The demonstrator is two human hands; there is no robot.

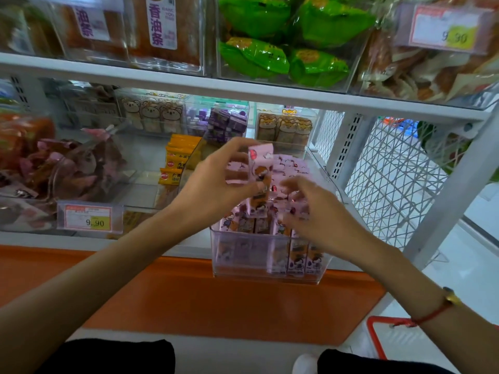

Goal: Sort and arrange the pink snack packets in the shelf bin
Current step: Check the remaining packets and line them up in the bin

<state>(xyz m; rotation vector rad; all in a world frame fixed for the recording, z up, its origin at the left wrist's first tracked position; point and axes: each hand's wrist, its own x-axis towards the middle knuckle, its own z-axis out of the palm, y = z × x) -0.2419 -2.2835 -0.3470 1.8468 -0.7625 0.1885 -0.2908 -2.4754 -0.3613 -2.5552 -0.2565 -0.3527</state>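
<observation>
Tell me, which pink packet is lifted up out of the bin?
The pink packet pinched upright in the left hand; the others sit in the clear bin.

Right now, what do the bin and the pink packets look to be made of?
Bin: looks like clear rigid plastic, glossy; the packets show through its front wall.
Pink packets: seemingly thin printed plastic film, slightly shiny. The one held in the left hand is too blurred to judge further.

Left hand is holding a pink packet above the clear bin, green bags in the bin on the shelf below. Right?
One error: the green bags sit on the shelf above, not below, as the head view shows. The rest holds: the left hand holds a pink packet above the clear bin.
</observation>
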